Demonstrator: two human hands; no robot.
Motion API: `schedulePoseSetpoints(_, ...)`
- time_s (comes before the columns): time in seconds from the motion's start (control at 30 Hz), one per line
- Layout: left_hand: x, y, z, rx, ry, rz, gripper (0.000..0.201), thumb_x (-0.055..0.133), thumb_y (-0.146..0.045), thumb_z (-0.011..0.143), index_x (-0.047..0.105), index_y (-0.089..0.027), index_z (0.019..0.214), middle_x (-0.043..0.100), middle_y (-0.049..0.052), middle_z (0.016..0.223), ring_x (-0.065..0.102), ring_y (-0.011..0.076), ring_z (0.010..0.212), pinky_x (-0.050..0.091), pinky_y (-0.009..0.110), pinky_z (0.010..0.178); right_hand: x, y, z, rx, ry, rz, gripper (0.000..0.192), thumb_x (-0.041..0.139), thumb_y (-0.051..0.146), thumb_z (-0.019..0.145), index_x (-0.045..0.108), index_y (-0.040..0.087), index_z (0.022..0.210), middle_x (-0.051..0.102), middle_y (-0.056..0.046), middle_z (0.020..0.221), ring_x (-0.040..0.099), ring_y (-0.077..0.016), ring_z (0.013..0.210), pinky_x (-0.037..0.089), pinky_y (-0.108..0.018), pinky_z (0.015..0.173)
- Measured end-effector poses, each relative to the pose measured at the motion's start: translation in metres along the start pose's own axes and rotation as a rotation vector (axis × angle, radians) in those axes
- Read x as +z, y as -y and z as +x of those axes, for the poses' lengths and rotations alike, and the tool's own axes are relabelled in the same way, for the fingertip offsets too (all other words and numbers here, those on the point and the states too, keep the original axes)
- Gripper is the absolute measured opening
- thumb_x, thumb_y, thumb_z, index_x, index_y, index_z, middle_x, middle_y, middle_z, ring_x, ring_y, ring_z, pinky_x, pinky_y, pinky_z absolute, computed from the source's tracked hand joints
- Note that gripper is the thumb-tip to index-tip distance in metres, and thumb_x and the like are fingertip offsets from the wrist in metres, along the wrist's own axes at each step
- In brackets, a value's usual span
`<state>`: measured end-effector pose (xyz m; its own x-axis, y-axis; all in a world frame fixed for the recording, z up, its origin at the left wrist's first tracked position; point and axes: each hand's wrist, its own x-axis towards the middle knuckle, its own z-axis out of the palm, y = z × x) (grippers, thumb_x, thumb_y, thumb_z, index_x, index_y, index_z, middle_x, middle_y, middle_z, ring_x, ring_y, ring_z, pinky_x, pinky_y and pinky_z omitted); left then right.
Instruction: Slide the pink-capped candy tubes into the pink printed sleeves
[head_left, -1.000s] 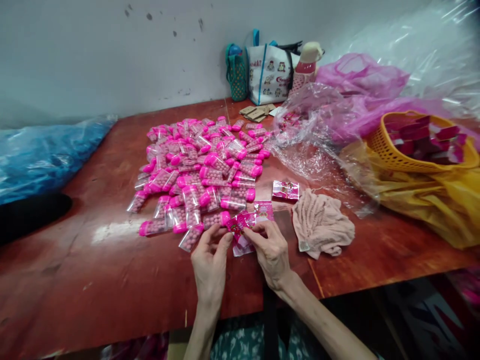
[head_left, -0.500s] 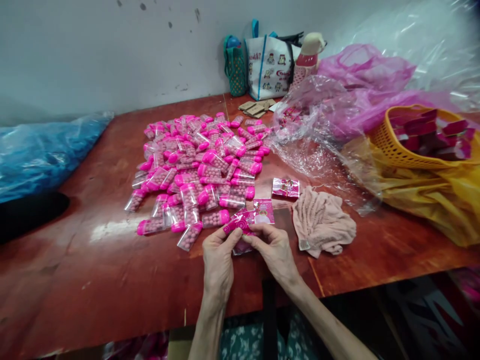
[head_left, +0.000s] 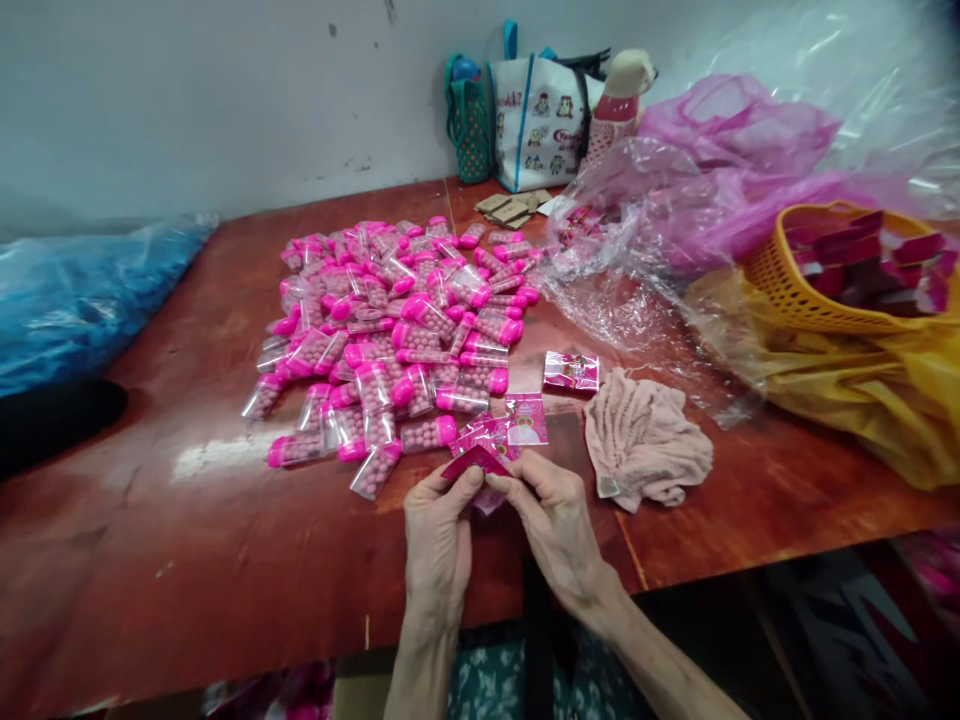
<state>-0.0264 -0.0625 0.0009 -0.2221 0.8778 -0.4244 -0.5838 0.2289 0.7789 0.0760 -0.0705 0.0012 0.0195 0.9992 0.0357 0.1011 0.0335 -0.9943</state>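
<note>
Two hands pinching one pink packet (head_left: 475, 463) between them, left hand (head_left: 437, 535), right hand (head_left: 556, 525)

A worn reddish-brown wooden table (head_left: 187, 520) is carrying a heap of pink-capped clear candy tubes (head_left: 397, 330) at centre, and a crumpled beige cloth (head_left: 645, 440) is lying at its four o'clock.

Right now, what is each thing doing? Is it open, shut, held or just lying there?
Left hand: pinching the pink packet.
Right hand: pinching the same packet.
Pink packet: held between both hands, above the table.
Candy tubes: pink caps on, heaped.
Beige cloth: crumpled, lying flat.
Yellow basket: open, holding red pieces.
Clear bag: crumpled, lying open.
</note>
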Motion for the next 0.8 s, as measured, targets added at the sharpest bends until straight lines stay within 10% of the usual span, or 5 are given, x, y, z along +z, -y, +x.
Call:
schedulePoseSetpoints(0.33, 0.0, -0.003, 0.0, -0.075, 0.047, -0.047, 0.02, 0.078, -0.015, 0.053, 0.071, -0.014, 0.072, 0.07, 0.004, 0.068, 0.062, 0.0132, 0.062, 0.05, 0.026, 0.067, -0.006, 0.007, -0.002, -0.005, 0.035, -0.052, 0.016, 0.059, 0.026, 0.08, 0.06, 0.017, 0.092, 0.058, -0.001, 0.08, 0.051, -0.0142, 0.071, 0.039, -0.023, 0.063)
schedulePoseSetpoints(0.53, -0.005, -0.003, -0.003, 0.016, 0.027, 0.0, 0.017, 0.077, -0.018, 0.057, 0.068, -0.013, 0.071, 0.065, 0.001, 0.063, 0.055, 0.0079, 0.052, 0.044, 0.017, 0.05, 0.0, 0.004, -0.001, 0.12, 0.089, 0.089, 0.024, 0.054, 0.03, 0.084, 0.06, 0.015, 0.066, 0.056, 0.001, 0.062, 0.048, -0.0119, 0.06, 0.037, -0.022, 0.056)
schedulePoseSetpoints(0.8, -0.017, -0.014, -0.004, 0.266, 0.092, 0.257, 0.026, 0.072, -0.009, 0.062, 0.066, -0.018, 0.086, 0.066, 0.001, 0.084, 0.06, 0.0118, 0.075, 0.048, 0.021, 0.07, -0.005, 0.003, 0.002, 0.005, 0.152, -0.08, 0.034, 0.042, 0.03, 0.09, 0.05, 0.016, 0.06, 0.044, 0.003, 0.06, 0.038, -0.0098, 0.056, 0.029, -0.022, 0.053)
